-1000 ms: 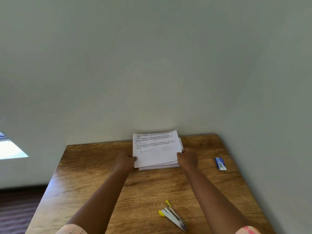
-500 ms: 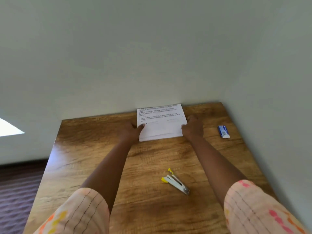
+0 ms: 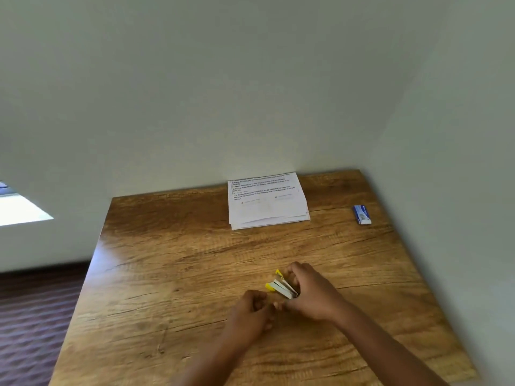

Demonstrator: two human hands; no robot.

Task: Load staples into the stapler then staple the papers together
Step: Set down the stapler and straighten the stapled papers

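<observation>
While lying flat under everything: wooden table (image 3: 172, 274) is filling the lower view against a pale wall.
Left hand (image 3: 249, 314): is hovering just left of the stapler, fingers curled in; whether they are pinching anything I cannot tell.
Stapler (image 3: 280, 286): is sitting near the table's middle, silver with yellow tips, opened up.
Right hand (image 3: 312, 292): is gripping the stapler, fingers curling round its rear end.
Papers (image 3: 267, 203): are lying stacked at the far edge, touching the wall.
Staple box (image 3: 362, 215): is lying far right, well apart from the papers.
</observation>
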